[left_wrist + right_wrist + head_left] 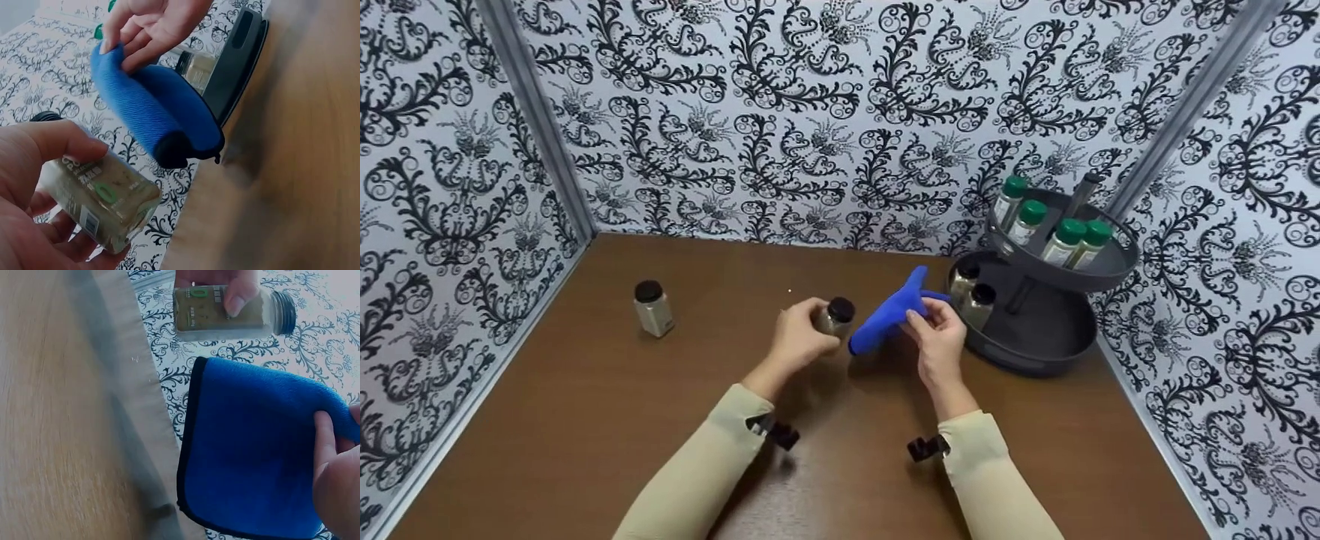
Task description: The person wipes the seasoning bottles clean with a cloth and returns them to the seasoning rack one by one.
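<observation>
My left hand grips a clear spice jar with a black lid, its label and barcode facing the left wrist camera. In the head view the jar leans slightly, lid up. A blue cloth with black edging hangs from my right hand, pinched between thumb and fingers. The right wrist view shows the cloth spread as a flap below the jar. Cloth and jar are side by side with a small gap between them.
A dark two-tier round rack stands at the right. Several green-capped jars occupy its upper tier, and two black-lidded jars its lower one. Another black-lidded jar stands on the brown table at the left. Patterned walls enclose the table.
</observation>
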`<move>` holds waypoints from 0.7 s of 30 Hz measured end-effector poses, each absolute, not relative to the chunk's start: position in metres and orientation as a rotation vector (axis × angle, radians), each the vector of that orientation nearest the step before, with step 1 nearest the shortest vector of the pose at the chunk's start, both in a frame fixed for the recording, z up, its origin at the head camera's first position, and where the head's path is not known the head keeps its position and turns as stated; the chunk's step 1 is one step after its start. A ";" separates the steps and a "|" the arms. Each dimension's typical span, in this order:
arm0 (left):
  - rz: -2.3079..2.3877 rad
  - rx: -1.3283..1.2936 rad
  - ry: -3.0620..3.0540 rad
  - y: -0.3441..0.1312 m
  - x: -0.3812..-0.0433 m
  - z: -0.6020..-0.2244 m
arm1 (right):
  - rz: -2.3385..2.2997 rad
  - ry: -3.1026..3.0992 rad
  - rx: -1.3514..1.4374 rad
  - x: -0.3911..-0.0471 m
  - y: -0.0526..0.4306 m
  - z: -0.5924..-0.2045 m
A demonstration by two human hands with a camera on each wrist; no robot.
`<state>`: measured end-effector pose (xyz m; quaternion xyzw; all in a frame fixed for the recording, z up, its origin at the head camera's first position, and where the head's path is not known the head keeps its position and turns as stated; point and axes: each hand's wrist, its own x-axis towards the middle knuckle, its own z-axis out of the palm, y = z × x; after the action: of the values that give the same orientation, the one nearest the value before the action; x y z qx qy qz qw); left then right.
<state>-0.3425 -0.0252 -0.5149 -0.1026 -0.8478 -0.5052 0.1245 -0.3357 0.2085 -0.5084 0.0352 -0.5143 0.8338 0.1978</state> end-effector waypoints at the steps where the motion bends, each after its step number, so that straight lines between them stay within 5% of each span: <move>1: -1.452 -0.324 -2.480 -0.025 -0.341 -0.517 | 2.313 -1.453 0.103 -0.336 0.207 -0.509; 21: -1.128 -0.487 -2.526 -0.012 -0.318 -0.503 | 1.681 -2.035 0.273 -0.321 0.193 -0.509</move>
<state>-0.3180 -0.0116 -0.5025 -0.1710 -0.8868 -0.3960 0.1658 -0.3208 0.1926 -0.5087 0.1000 -0.7441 0.6148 0.2416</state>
